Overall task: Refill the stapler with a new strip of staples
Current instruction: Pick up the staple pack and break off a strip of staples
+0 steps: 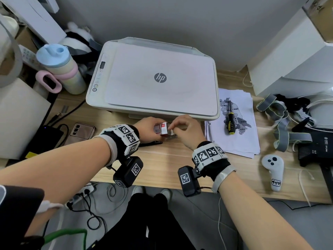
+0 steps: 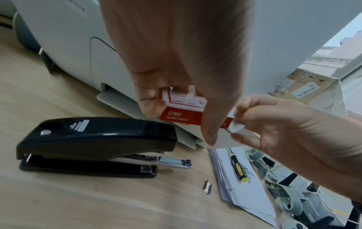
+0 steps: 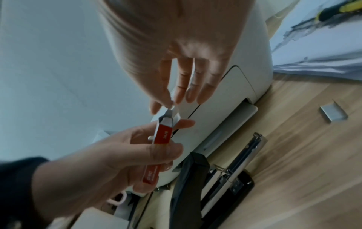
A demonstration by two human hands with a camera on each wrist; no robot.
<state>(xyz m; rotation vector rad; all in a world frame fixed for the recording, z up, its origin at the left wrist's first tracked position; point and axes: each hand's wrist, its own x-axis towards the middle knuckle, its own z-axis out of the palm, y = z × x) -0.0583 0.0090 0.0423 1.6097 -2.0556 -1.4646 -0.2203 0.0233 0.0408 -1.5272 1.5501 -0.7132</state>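
My left hand grips a small red and white staple box just in front of the printer. My right hand pinches the box's white end flap between thumb and fingers; the flap stands open. Below the hands, the black stapler lies on the wooden desk with its metal magazine slid out of the front. A short loose piece of staples lies on the desk to the stapler's right. The inside of the box is hidden.
A white HP printer stands right behind the hands. To the right, a yellow and black screwdriver lies on a stack of papers. A phone lies at left, and a white controller and grey straps at right.
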